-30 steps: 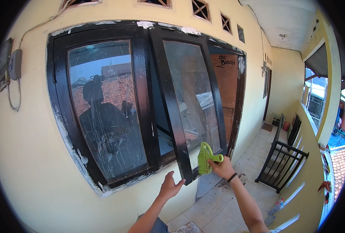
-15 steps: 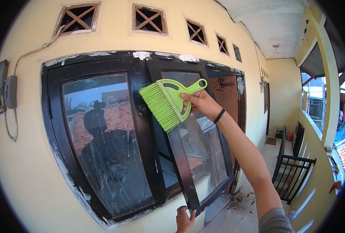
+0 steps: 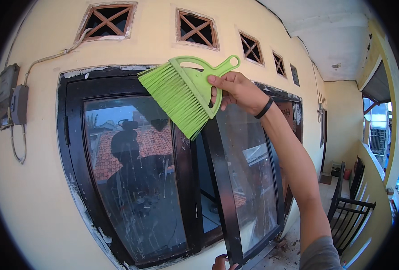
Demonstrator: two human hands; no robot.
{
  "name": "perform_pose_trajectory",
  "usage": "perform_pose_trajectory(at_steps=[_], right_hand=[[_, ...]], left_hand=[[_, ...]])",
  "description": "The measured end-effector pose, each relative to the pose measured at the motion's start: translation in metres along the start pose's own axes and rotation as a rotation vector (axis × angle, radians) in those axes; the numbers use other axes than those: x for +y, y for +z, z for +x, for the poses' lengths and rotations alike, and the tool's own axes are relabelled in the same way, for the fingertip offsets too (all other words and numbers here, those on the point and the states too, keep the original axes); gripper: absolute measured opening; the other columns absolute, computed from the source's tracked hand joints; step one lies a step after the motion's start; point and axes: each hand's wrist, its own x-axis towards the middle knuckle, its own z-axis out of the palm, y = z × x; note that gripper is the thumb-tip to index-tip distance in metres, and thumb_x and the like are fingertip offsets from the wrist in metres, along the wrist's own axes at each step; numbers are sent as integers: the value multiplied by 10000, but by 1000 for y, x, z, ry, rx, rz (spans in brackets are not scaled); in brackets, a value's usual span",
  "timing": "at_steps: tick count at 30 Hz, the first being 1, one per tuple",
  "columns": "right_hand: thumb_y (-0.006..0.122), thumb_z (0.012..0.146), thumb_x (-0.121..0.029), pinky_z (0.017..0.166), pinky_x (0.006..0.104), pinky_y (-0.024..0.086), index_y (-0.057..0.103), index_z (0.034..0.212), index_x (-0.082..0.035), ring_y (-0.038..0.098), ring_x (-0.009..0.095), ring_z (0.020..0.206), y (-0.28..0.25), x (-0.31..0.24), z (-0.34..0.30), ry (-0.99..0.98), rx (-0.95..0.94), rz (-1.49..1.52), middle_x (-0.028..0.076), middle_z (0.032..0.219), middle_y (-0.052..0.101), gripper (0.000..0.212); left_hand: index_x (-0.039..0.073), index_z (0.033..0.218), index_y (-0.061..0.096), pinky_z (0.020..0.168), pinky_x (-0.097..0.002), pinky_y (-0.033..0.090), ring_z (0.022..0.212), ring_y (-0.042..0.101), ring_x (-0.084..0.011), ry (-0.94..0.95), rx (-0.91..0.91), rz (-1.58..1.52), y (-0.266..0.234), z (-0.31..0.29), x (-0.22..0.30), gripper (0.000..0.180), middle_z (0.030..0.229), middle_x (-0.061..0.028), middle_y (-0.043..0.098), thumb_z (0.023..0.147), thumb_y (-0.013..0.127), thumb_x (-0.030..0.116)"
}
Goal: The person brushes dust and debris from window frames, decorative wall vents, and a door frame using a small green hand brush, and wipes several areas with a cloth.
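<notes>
A bright green hand brush (image 3: 177,94) with a looped handle is raised in front of the upper part of the window. My right hand (image 3: 242,92), a black band on its wrist, is wrapped round the brush near its handle, and the bristles fan out to the left over the dark frame. The right casement (image 3: 251,148), black-framed with smeared glass, stands swung outward. At its lower corner, my left hand (image 3: 221,262) grips the frame; the picture's lower edge cuts part of it off. To the left is a closed casement (image 3: 138,180) with streaked, reflecting glass.
Worn white patches mark the outer window frame (image 3: 84,198). Grey electrical boxes (image 3: 18,103) with a cable hang on the left wall. At right are a black metal railing (image 3: 354,220) and a low balcony wall (image 3: 372,198). Debris (image 3: 289,249) lies on the tiled floor.
My right hand has raised the brush up and slightly left, toward the top of the frame. The view has shifted, so the window sits further right. My left hand still holds the casement's lower corner.
</notes>
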Motion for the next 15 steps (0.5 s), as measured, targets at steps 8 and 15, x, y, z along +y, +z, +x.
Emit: perform_pose_trajectory(at_steps=[8,15], right_hand=[[689,945,-326,798,461,609,799,980,-52,764,370,912,-138,64,15,316,778,-1460,195,913,776,298],[703,1009,-433,600,221,506,703,827,-81,658,91,677,-61,10,18,66,-155,302,6,760,724,396]], left_hand=[[-62,1330,460,833,-497,520,973,640,-455,68,-46,1,15,9,11,585,1156,-280,578,925,795,196],[-70,1367,446,836,-497,523,976,633,-455,171,-32,114,13,3,-43,608,1168,-285,577,923,784,171]])
